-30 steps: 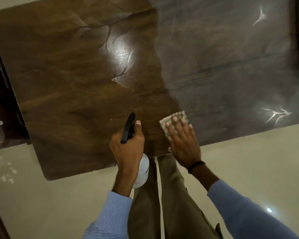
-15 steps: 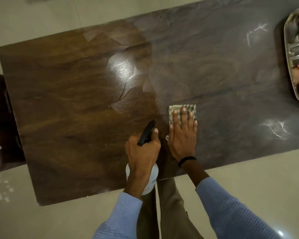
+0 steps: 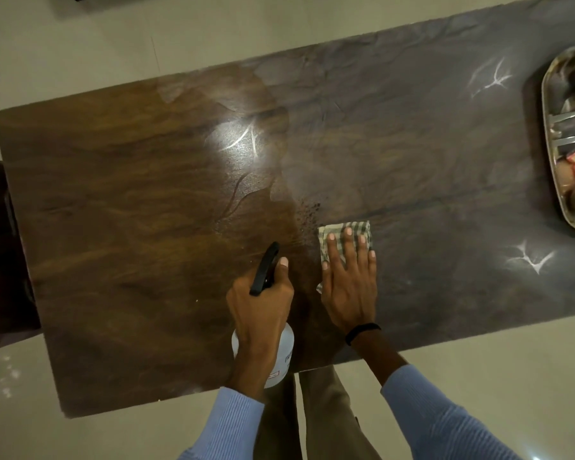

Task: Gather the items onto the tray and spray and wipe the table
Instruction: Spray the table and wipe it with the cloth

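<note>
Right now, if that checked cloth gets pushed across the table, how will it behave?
Probably floppy: the cloth lies folded flat under the right hand, a corner poking out loosely. Likely slides easily, since the table beside it looks wet.

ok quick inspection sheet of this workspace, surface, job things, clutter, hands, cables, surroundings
surface: wooden table, glossy brown on the left, duller grey on the right; fine droplets just left of the cloth
job's things: spray bottle held above the near edge, nozzle pointing over the table; checked cloth flat on the table; metal tray at the right end with items in it, partly cut off by the frame
clutter: nothing seen
hands: left hand grips the spray bottle; right hand presses flat on the cloth, fingers straight
cables: nothing seen
surroundings: pale floor; dark furniture by the left end, unclear what it is
</note>
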The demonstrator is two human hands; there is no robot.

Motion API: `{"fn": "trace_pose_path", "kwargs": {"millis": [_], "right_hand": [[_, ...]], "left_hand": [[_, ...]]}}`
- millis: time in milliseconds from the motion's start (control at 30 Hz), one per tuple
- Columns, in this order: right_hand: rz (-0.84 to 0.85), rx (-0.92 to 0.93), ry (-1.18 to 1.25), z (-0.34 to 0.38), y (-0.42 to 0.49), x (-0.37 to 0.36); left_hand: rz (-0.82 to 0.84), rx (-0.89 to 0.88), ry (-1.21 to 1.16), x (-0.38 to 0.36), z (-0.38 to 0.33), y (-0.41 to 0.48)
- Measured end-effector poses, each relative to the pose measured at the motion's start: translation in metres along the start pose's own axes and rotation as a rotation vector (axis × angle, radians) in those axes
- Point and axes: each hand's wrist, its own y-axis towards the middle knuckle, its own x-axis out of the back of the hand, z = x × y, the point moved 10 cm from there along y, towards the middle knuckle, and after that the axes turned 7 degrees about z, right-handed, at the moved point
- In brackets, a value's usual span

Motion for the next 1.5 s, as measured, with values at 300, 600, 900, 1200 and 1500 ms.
{"fn": "trace_pose_path", "kwargs": {"millis": [300,600,900,1200,1500], "right_hand": [[0.039,0.241,-0.064,0.087,0.072,0.006],[0.052,0.132,-0.082,-0.003,0.049,0.025],[0.020,0.271,-0.109,0.091,0.100,0.019],[0.053,0.190,-0.125,0.031,0.100,0.040],[0.036,0.275,-0.140,0.106,0.151,0.040]], "left_hand": [[-0.082,0.060,0.002,0.015,-0.003,0.005],[-0.091,0.106,-0.079,0.008,-0.013,0.014],[-0.120,0.051,-0.055,0.003,-0.030,0.025],[-0.103,0.074,-0.062,0.019,-0.034,0.046],[-0.088,0.081,-0.074,0.028,-0.035,0.065]]}}
